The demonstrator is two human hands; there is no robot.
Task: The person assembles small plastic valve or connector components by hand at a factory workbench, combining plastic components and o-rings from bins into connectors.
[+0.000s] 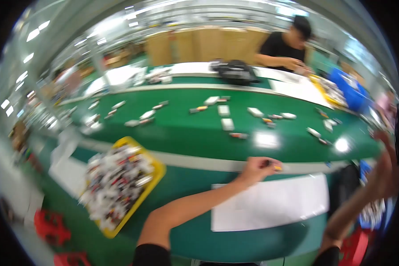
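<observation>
Over the near edge of the green belt, my left hand (254,170) is closed, its fingertips pinching a small dark piece with a yellow end (277,168). Below it a sheet of white paper (270,201) lies on the green table. My right hand (385,166) is raised at the far right rim of the picture, close to a blue bin of small parts (377,213). Motion smears its fingers, so whether it holds anything does not show. Several small white pieces (227,124) and orange-and-dark pieces (238,135) lie scattered along the belt (186,135).
A yellow tray (160,170) heaped with small white, red and dark parts stands at the left. Across the belt a person in black (281,51) works beside a black bag (237,72), a yellow tray (317,84) and a blue bin (348,91). Red stools (51,227) stand below.
</observation>
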